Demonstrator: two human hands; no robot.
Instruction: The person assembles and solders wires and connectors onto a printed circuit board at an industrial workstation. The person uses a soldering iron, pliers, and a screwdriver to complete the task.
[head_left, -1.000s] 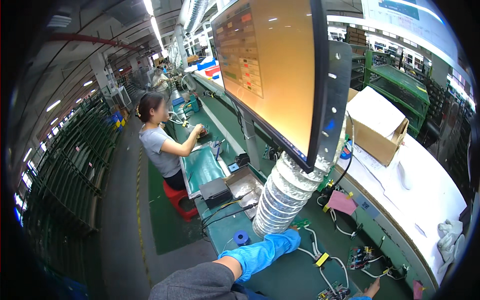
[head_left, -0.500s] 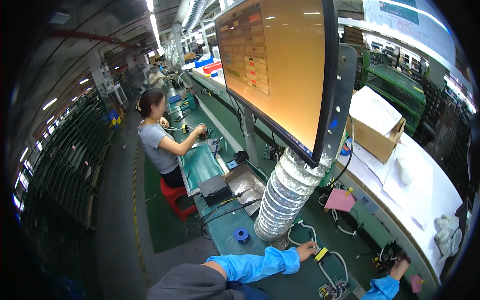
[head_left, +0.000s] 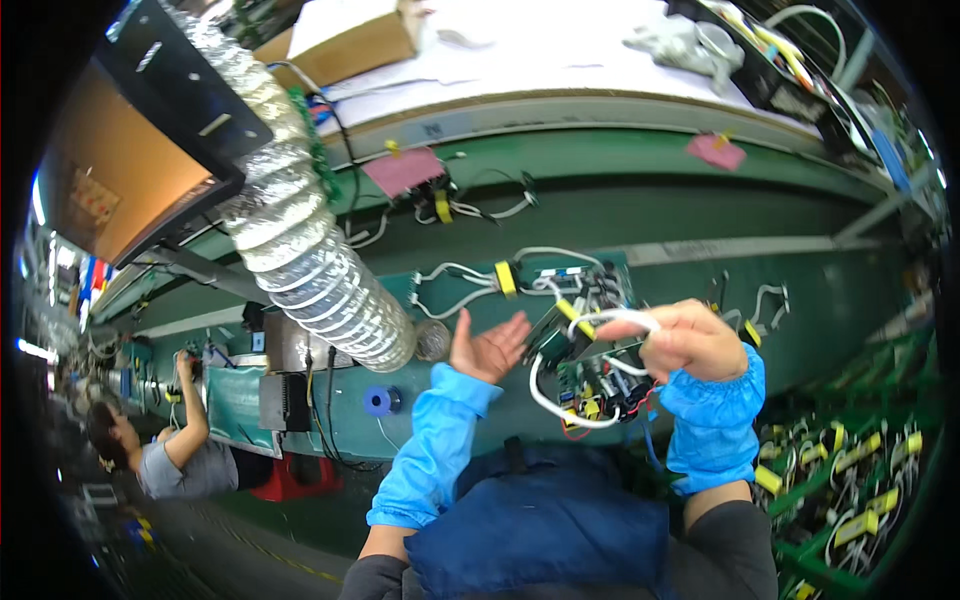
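Observation:
My right hand [head_left: 695,342] is closed on a looped white cable [head_left: 540,385]. From this cable hangs a circuit board assembly [head_left: 605,385] with green, black and yellow parts and thin red wires, held above the green bench. To its left, my left hand [head_left: 490,348] is empty, palm up with fingers spread, apart from the assembly. Behind both hands a second circuit board [head_left: 580,280] lies on the bench, partly hidden by the raised one. White cables with a yellow-wrapped core [head_left: 506,279] run left from it. Blue sleeves cover both forearms.
A silver flexible duct [head_left: 315,260] comes down left of my hands, beside a monitor [head_left: 150,160]. A blue spool [head_left: 381,401] sits near the front edge. Green racks [head_left: 830,500] with similar assemblies stand at lower right. A co-worker [head_left: 180,450] sits at far left.
The view has swung to the right and down onto the bench. My right hand has come back from the far side with a board assembly on its cable. My left hand has let go of the yellow-wrapped cable.

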